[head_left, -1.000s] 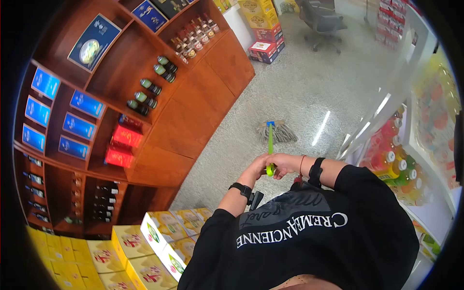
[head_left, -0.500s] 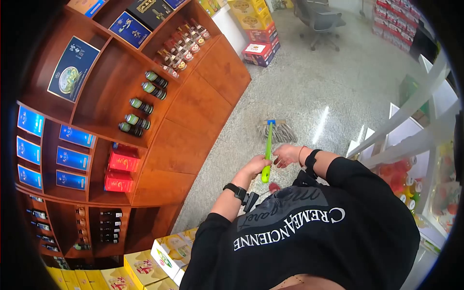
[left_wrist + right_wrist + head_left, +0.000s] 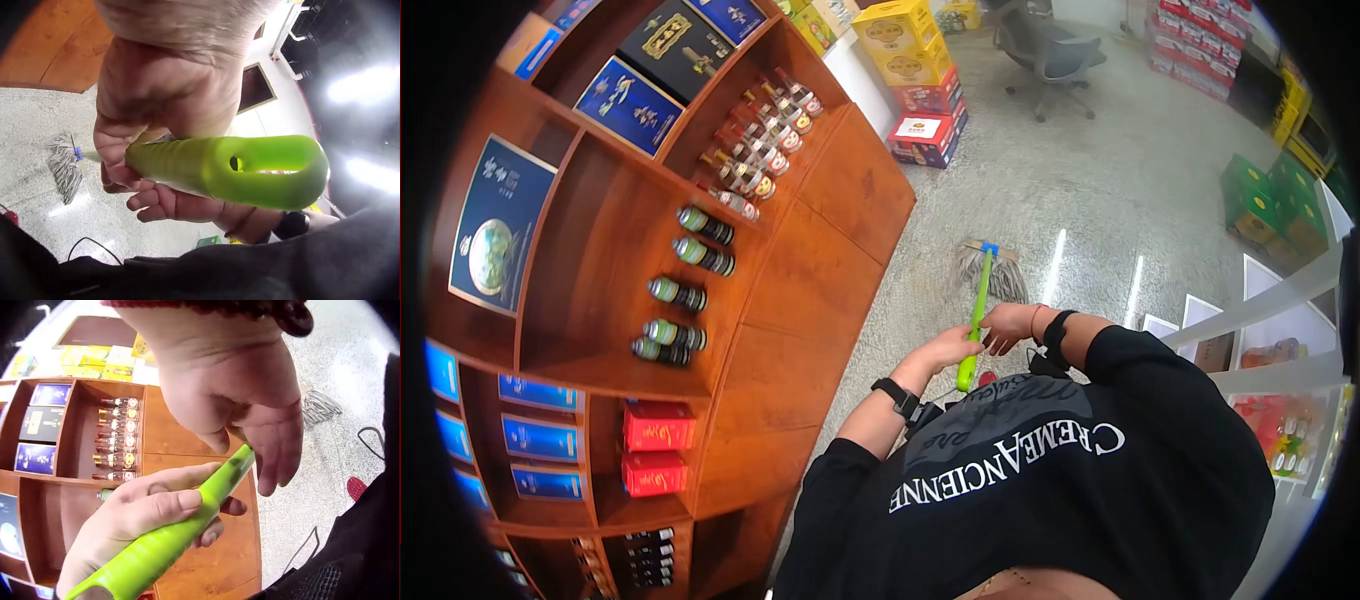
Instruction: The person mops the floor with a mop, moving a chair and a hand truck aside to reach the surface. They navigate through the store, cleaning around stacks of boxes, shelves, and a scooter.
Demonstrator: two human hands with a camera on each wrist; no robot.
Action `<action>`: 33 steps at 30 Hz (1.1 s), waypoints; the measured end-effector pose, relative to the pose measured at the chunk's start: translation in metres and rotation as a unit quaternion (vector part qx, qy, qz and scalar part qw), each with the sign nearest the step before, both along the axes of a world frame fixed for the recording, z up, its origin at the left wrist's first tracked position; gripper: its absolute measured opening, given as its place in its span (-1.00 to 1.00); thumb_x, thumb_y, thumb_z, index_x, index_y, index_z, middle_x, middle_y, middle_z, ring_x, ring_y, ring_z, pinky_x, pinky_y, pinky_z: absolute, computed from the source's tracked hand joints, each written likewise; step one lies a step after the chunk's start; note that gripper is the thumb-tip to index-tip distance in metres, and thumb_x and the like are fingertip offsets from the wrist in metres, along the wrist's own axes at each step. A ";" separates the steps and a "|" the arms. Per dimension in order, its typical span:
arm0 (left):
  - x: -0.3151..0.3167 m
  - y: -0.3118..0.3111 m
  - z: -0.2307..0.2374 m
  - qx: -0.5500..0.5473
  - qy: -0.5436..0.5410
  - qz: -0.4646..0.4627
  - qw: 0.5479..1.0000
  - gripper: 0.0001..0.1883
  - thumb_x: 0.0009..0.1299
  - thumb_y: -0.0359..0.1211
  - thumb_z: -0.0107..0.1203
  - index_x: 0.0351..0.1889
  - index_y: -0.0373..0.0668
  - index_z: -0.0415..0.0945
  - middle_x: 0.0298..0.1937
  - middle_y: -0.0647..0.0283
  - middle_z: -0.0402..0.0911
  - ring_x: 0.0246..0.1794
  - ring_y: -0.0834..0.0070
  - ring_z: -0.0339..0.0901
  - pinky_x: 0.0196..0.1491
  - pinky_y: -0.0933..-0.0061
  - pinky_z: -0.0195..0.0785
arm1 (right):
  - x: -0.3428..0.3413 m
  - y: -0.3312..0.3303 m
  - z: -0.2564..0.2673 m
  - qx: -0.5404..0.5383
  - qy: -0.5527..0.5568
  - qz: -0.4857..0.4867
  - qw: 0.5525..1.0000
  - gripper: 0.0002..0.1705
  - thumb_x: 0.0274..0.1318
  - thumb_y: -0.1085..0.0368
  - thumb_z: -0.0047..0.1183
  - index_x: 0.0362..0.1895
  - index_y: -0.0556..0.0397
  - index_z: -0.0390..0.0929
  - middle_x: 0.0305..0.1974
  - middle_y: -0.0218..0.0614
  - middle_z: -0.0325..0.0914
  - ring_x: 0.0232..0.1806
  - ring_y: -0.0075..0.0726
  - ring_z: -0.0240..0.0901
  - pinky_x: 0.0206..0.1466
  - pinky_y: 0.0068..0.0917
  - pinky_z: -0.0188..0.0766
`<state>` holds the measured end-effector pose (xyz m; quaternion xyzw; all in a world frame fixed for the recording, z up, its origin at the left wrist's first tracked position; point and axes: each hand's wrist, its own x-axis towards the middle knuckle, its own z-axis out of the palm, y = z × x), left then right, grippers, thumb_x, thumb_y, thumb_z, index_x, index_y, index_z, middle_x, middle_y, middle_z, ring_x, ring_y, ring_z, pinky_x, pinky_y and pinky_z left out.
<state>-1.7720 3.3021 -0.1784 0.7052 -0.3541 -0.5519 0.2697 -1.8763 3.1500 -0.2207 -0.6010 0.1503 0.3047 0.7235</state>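
Observation:
My left hand (image 3: 945,352) grips the lime-green handle (image 3: 967,376) of a mop near its rounded, slotted end. From there the handle slopes forward to the blue clamp and the grey string mop head (image 3: 1005,282), which lies on the floor. My right hand (image 3: 1010,322) is just ahead of the left, close beside the handle. In the right wrist view its fingers (image 3: 269,450) hang loosely and nearly straight, with the handle passing behind them. The left wrist view shows the handle's hanging slot (image 3: 269,164) pointing back towards the body.
A wooden shelf cabinet (image 3: 800,300) with bottles and gift boxes runs along the left. Stacked cartons (image 3: 925,130) stand at its far end, with an office chair (image 3: 1050,50) behind. Green boxes (image 3: 1275,200) and white shelving (image 3: 1270,380) are on the right.
Both hands were together at the handle's end; the right hand came away from it, then moved back close beside it. The mop head shifted slightly right in view, and the view turned.

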 end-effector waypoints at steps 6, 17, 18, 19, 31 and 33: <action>0.052 -0.065 -0.035 -0.009 0.014 -0.113 0.993 -0.56 0.17 -0.32 0.01 0.01 -0.31 0.32 -0.31 0.18 0.48 -0.30 0.49 0.39 -0.25 0.47 0.26 | 0.022 -0.036 -0.023 0.067 0.113 -0.187 0.974 -0.53 0.14 0.10 -0.27 0.06 0.13 0.21 -0.10 0.09 0.37 -0.33 -0.10 0.48 -0.31 -0.25 0.47; 0.077 -0.200 -0.036 -0.006 0.015 -0.230 0.973 -0.53 0.17 -0.31 0.05 0.05 -0.26 0.30 -0.25 0.19 0.50 -0.29 0.51 0.41 -0.24 0.50 0.29 | 0.024 -0.126 -0.027 0.087 0.115 -0.371 0.917 -0.57 0.17 0.16 -0.33 0.01 0.23 0.21 -0.26 0.01 0.43 -0.48 -0.12 0.47 -0.47 -0.29 0.48; 0.077 -0.214 -0.026 0.004 0.028 -0.231 0.973 -0.50 0.16 -0.31 0.06 0.07 -0.29 0.27 -0.23 0.17 0.49 -0.28 0.50 0.42 -0.24 0.50 0.29 | 0.026 -0.140 -0.035 0.096 0.110 -0.371 0.917 -0.57 0.17 0.16 -0.33 0.00 0.23 0.21 -0.27 0.02 0.43 -0.49 -0.12 0.47 -0.49 -0.30 0.47; 0.078 -0.230 -0.018 0.005 0.028 -0.235 0.971 -0.50 0.16 -0.31 0.06 0.07 -0.29 0.27 -0.23 0.17 0.49 -0.28 0.50 0.42 -0.24 0.50 0.29 | 0.029 -0.156 -0.044 0.106 0.105 -0.369 0.918 -0.56 0.17 0.15 -0.32 0.00 0.23 0.21 -0.27 0.02 0.43 -0.51 -0.12 0.47 -0.52 -0.30 0.47; 0.081 -0.402 0.037 0.082 -0.010 -0.311 0.947 -0.31 0.15 -0.30 0.06 0.21 -0.37 0.04 -0.18 0.08 0.47 -0.22 0.46 0.42 -0.15 0.50 0.28 | 0.039 -0.337 -0.052 0.087 0.128 -0.408 0.900 -0.58 0.10 0.03 -0.14 -0.22 0.17 0.42 -0.47 -0.16 0.49 -0.56 -0.32 0.46 -0.47 -0.37 0.50; 0.073 -0.430 0.037 0.083 -0.014 -0.334 0.939 -0.31 0.15 -0.30 0.06 0.21 -0.36 0.04 -0.18 0.08 0.47 -0.22 0.47 0.42 -0.15 0.50 0.28 | 0.029 -0.355 -0.049 0.112 0.109 -0.439 0.885 -0.61 0.07 0.07 -0.06 -0.30 0.20 0.40 -0.55 -0.19 0.45 -0.62 -0.38 0.43 -0.54 -0.45 0.49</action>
